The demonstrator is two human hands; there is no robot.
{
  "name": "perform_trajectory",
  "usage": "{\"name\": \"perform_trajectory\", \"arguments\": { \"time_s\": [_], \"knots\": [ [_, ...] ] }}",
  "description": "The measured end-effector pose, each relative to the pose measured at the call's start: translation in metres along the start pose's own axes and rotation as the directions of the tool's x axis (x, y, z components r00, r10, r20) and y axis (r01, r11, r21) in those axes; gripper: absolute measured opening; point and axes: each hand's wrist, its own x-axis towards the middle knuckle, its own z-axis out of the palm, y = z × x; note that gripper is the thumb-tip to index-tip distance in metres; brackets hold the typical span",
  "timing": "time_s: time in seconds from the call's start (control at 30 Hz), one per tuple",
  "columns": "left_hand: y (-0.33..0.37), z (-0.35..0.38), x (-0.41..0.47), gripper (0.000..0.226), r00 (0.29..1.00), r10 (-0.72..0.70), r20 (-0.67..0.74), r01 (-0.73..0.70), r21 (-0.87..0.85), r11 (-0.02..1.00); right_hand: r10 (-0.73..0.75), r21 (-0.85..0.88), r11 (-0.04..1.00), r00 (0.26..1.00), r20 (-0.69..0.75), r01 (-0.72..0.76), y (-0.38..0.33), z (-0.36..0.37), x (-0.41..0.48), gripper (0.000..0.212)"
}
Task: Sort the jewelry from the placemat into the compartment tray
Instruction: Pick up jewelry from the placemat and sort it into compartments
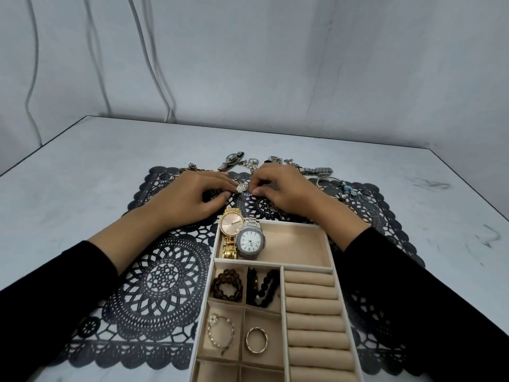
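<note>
Both hands meet over the far middle of the placemat: the left hand and right hand each pinch a small sparkly piece with curled fingertips. Just nearer, the tray holds a gold watch and silver watch touching in its far compartment. More jewelry lines the placemat's far edge.

Black lace placemat, beige tray on its 5 o'clock part. Top section, 11 o'clock corner: gold watch & silver watch, leaning together. Small sections below: brown beads, black beads, pearl bracelet, ring. Sparkly piece pinched btwn left hand & right hand. Loose jewelry along mat's 12–2 o'clock edge.
</note>
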Motion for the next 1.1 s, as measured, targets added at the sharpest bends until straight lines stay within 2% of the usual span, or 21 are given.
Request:
{"name": "perform_trajectory", "arguments": {
  "time_s": [0.17, 0.3, 0.5, 0.67, 0.8, 0.97, 1.1],
  "knots": [
    [-0.002, 0.001, 0.003, 0.024, 0.999, -0.023, -0.034, 0.023, -0.004, 1.0, 0.085, 0.027, 0.996, 0.995, -0.058, -0.084, 0.001, -0.003, -0.003, 0.006],
    [0.002, 0.001, 0.007, 0.024, 0.997, -0.07, -0.036, 0.069, -0.03, 0.997, 0.137, -0.028, 0.99, 0.988, -0.07, -0.139, 0.011, -0.01, -0.008, 0.007],
    [0.004, 0.002, 0.012, 0.02, 0.99, -0.134, -0.038, 0.132, -0.05, 0.99, 0.18, -0.075, 0.981, 0.984, -0.011, -0.18, 0.016, -0.021, -0.013, 0.008],
    [0.004, 0.002, 0.012, 0.019, 0.996, -0.089, -0.027, 0.088, -0.022, 0.996, 0.179, -0.026, 0.983, 0.984, -0.017, -0.179, 0.007, -0.024, -0.014, 0.013],
    [0.004, 0.002, 0.01, 0.02, 0.999, -0.022, -0.024, 0.023, 0.032, 0.999, 0.183, -0.059, 0.981, 0.983, -0.029, -0.184, 0.001, -0.018, -0.01, 0.024],
    [0.005, 0.002, 0.009, 0.024, 0.997, -0.007, -0.08, 0.011, 0.044, 0.999, 0.202, -0.073, 0.976, 0.977, -0.062, -0.206, -0.002, -0.014, -0.008, 0.021],
    [0.006, 0.003, 0.009, 0.019, 0.99, -0.05, -0.131, 0.047, -0.027, 0.999, 0.195, -0.12, 0.972, 0.978, -0.072, -0.202, -0.005, -0.013, -0.007, 0.015]
  ]
}}
